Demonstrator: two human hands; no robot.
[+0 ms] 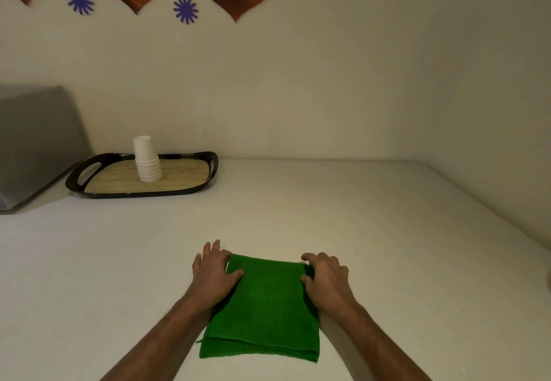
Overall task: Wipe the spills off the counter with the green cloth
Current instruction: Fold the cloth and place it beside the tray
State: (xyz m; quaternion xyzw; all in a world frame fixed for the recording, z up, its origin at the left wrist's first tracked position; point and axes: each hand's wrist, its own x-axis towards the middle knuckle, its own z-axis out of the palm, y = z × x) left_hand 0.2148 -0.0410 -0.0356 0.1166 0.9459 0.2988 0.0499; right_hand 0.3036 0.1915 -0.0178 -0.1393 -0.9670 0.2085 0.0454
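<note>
A folded green cloth (264, 306) lies flat on the white counter (372, 231), near its front edge. My left hand (213, 270) presses on the cloth's far left corner, fingers spread, thumb on the fabric. My right hand (326, 276) rests on the far right corner with its fingers curled over the cloth's edge. Both forearms reach in from the bottom of the view. I see no distinct spill on the counter surface from here.
A black tray (143, 191) with a wood-look base sits at the back left and carries a stack of white paper cups (146, 160). A grey box-like appliance (32, 145) stands at the far left. Walls close the counter at the back and right.
</note>
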